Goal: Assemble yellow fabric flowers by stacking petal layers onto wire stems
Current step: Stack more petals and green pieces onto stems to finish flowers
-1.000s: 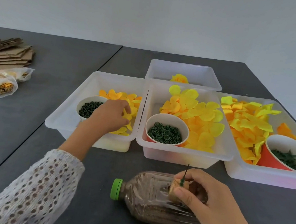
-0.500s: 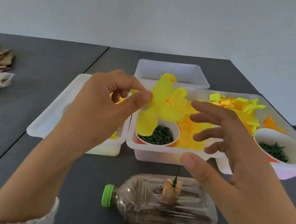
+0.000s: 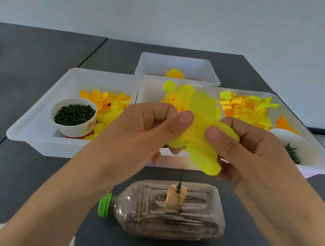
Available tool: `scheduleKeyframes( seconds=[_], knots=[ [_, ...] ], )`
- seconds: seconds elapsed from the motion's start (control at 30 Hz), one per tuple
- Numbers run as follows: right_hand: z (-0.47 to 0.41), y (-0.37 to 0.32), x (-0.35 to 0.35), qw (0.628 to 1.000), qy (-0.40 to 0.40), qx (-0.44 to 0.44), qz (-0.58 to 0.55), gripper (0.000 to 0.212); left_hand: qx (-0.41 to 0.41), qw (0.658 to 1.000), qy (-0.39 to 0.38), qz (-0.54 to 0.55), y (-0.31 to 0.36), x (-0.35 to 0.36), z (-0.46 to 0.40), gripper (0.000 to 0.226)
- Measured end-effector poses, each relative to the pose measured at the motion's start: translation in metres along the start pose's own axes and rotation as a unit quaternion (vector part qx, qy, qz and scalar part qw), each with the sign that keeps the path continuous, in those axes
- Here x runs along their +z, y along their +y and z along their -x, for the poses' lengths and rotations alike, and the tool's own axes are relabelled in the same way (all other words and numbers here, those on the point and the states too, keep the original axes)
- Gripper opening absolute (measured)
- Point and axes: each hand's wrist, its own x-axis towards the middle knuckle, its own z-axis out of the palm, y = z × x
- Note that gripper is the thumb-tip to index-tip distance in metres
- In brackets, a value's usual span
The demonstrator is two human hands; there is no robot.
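Table point(image 3: 17, 165): dark grey, running back to a pale wall, with a seam on its left half.
Trays: three white trays sit side by side across the middle, a fourth point(image 3: 178, 67) behind them toward the far edge. The left tray point(image 3: 39, 127) holds orange and yellow petals and a cup point(image 3: 73, 115) of dark green pieces. The middle tray point(image 3: 151, 88) holds yellow discs. The right tray point(image 3: 318, 155) holds yellow and orange pieces plus a white cup point(image 3: 299, 147) with green bits.
Bottle point(image 3: 166, 210): clear, green-capped, lying on its side near the front edge, filled with brown grit.
Block point(image 3: 174, 198): a small tan cube on the bottle's upper side.
Stem point(image 3: 180, 181): a thin dark wire standing upright out of the block.
Left hand point(image 3: 141, 132): thumb and curled fingers pinch the petal layer's left side.
Right hand point(image 3: 256, 153): pinches its right side the same way.
Petal layer point(image 3: 200, 127): bright yellow, held up between both hands above the stem, not touching it.
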Motion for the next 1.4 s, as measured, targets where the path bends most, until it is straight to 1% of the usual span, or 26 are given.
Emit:
scheduleKeyframes(
  seconds=[0.03,0.1,0.17,0.23,0.3,0.4,0.47,0.57,0.63,0.7,0.83,0.97,1.1,1.23,1.3,1.4],
  knots=[
    [0.001,0.004,-0.001,1.0,-0.005,0.012,-0.009,0.03,-0.017,1.0,-0.009,0.024,-0.005,0.003,0.002,0.057],
    [0.005,0.014,-0.003,0.999,-0.015,0.034,-0.02,0.045,-0.039,0.998,-0.018,0.053,-0.016,0.006,0.009,0.055],
    [0.008,0.023,-0.002,0.997,-0.031,0.058,-0.029,0.056,-0.052,0.996,-0.021,0.073,-0.028,0.008,0.017,0.058],
    [0.012,0.03,0.001,0.996,-0.046,0.07,-0.039,0.053,-0.066,0.993,-0.015,0.099,-0.036,0.009,0.026,0.059],
    [0.014,0.033,0.004,0.995,-0.044,0.075,-0.042,0.049,-0.075,0.99,-0.005,0.116,-0.043,0.012,0.032,0.057],
    [0.015,0.036,0.006,0.996,-0.034,0.08,-0.032,0.048,-0.079,0.99,0.002,0.118,-0.048,0.016,0.034,0.048],
    [0.015,0.039,0.004,0.996,-0.031,0.077,-0.036,0.042,-0.078,0.99,0.003,0.114,-0.049,0.018,0.034,0.046],
    [0.017,0.041,0.002,0.995,-0.036,0.075,-0.057,0.044,-0.075,0.989,0.005,0.124,-0.049,0.02,0.034,0.039],
    [0.016,0.043,0.002,0.995,-0.032,0.081,-0.05,0.039,-0.075,0.989,0.005,0.126,-0.049,0.02,0.033,0.037],
    [0.017,0.045,0.002,0.995,-0.016,0.089,-0.03,0.032,-0.082,0.99,0.009,0.117,-0.053,0.02,0.033,0.037],
    [0.02,0.05,0.003,0.994,0.009,0.1,0.041,0.031,-0.129,0.989,0.02,0.075,-0.065,0.022,0.035,0.045],
    [0.022,0.058,0.004,0.987,0.011,0.141,0.077,0.032,-0.159,0.985,0.01,0.059,-0.072,0.025,0.037,0.044],
    [0.023,0.063,0.002,0.977,0.003,0.175,0.119,0.039,-0.171,0.985,0.006,0.021,-0.075,0.026,0.035,0.044],
    [0.024,0.068,0.001,0.97,0.01,0.198,0.143,0.031,-0.18,0.984,0.014,-0.015,-0.075,0.026,0.035,0.034],
    [0.025,0.069,0.002,0.967,0.008,0.203,0.153,0.034,-0.181,0.983,0.025,-0.03,-0.074,0.027,0.036,0.033],
    [0.024,0.07,0.002,0.969,0.027,0.193,0.155,0.04,-0.176,0.979,0.038,-0.099,-0.072,0.027,0.039,0.038]
  ],
)
